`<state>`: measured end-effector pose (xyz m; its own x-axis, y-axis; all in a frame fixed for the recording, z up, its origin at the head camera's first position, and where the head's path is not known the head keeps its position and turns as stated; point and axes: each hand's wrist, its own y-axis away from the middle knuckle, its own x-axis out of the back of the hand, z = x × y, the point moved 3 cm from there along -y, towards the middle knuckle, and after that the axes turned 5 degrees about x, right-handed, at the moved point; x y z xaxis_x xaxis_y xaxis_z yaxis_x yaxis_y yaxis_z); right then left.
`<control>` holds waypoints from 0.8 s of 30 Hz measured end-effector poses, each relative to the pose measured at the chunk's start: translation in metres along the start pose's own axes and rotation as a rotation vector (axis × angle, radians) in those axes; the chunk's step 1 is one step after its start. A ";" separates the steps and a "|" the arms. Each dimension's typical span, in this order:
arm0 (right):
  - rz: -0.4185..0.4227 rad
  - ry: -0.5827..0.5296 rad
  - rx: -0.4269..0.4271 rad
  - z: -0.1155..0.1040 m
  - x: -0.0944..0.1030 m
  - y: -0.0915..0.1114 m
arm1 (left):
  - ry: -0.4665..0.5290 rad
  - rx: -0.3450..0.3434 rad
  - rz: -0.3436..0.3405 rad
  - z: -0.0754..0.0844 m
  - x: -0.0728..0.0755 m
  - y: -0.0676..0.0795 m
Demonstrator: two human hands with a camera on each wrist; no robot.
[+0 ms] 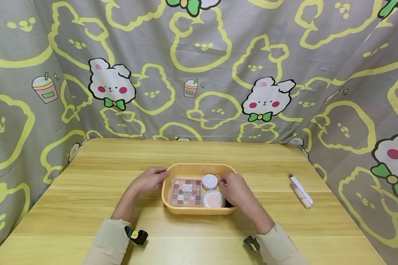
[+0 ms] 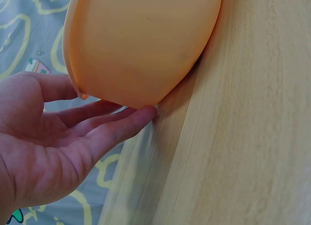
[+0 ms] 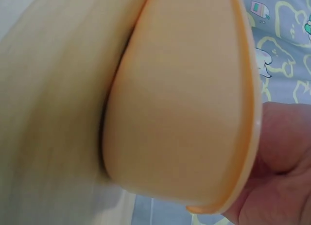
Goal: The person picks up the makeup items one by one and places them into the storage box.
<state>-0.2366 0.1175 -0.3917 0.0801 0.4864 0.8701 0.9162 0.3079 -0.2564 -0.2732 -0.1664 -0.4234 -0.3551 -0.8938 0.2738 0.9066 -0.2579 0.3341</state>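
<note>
An orange plastic basket (image 1: 199,211) stands on the wooden table. In it lie an eyeshadow palette (image 1: 187,197) on the left, a small round white-lidded case (image 1: 210,181), and a round compact (image 1: 213,199) with a pinkish centre. My left hand (image 1: 150,180) holds the basket's left end, its thumb at the rim and its fingers against the outer wall (image 2: 141,50). Over the right rim reaches my right hand (image 1: 236,188), with bent fingers down inside beside the white-lidded case. I cannot tell whether those fingertips hold anything; the right wrist view shows mostly the outer wall.
Two slim cosmetic tubes, one white (image 1: 302,189) and one pinkish (image 1: 300,195), lie side by side on the table (image 1: 86,191) to the right. A grey patterned curtain (image 1: 205,48) hangs behind and along both sides of the table.
</note>
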 end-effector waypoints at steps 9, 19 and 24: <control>-0.051 -0.026 -0.030 -0.003 0.006 0.002 | 0.006 -0.007 -0.004 -0.001 0.000 -0.001; -0.069 -0.031 -0.062 -0.003 0.006 0.002 | 0.008 -0.002 0.001 0.000 -0.001 -0.001; -0.059 -0.024 -0.062 -0.003 0.006 0.003 | -0.001 0.000 0.005 0.000 0.000 -0.001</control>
<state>-0.2326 0.1188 -0.3860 0.0166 0.4887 0.8723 0.9416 0.2858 -0.1781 -0.2736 -0.1660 -0.4237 -0.3509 -0.8947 0.2763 0.9084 -0.2537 0.3324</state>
